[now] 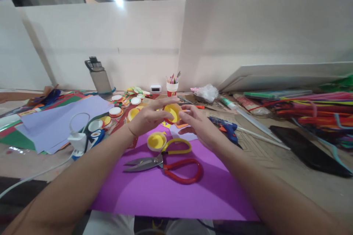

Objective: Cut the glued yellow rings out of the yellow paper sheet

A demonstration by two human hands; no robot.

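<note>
Above the far part of a purple sheet (176, 198), a round yellow piece (173, 113) is held up between both hands. My left hand (153, 115) has its fingers closed on the left side of that piece. From the right, my right hand (194, 119) has its fingertips on the piece's right edge. Below them on the sheet lies a second yellow round piece with a pale rim (156, 141). Scissors (161, 161) with one yellow and one red handle rest on the sheet, blades pointing left.
A blue glue gun (230, 130) and a black phone-like slab (309, 150) lie at right, near colourful pipe cleaners (320, 112). Lilac paper (66, 119), a white plug (77, 141) and a bottle (100, 77) are at left. A pen cup (172, 88) stands behind.
</note>
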